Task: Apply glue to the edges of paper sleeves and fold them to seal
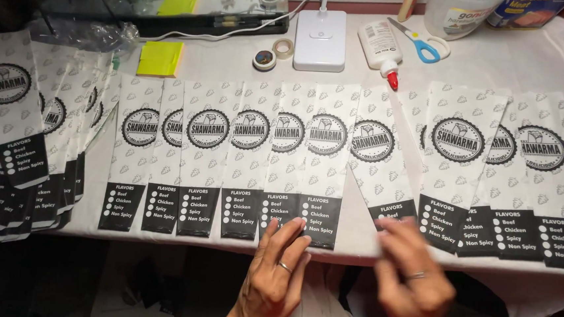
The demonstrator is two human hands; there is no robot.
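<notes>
Your left hand [275,270] lies flat, fingers together, on the near sleeve [319,164]; your blurred right hand [412,280] hovers spread, holding nothing. A careless brush could knock the overlapped row [229,158] crooked on the worktop [236,59].

A home craft spot, a desk [236,59] with a white cloth, rows of printed paper bags [325,161] just past the fingers [293,235], further back a glue bottle [380,45], blue scissors [419,42], tape rolls [273,53], yellow sticky notes [160,58], a white lamp base [320,41]
</notes>
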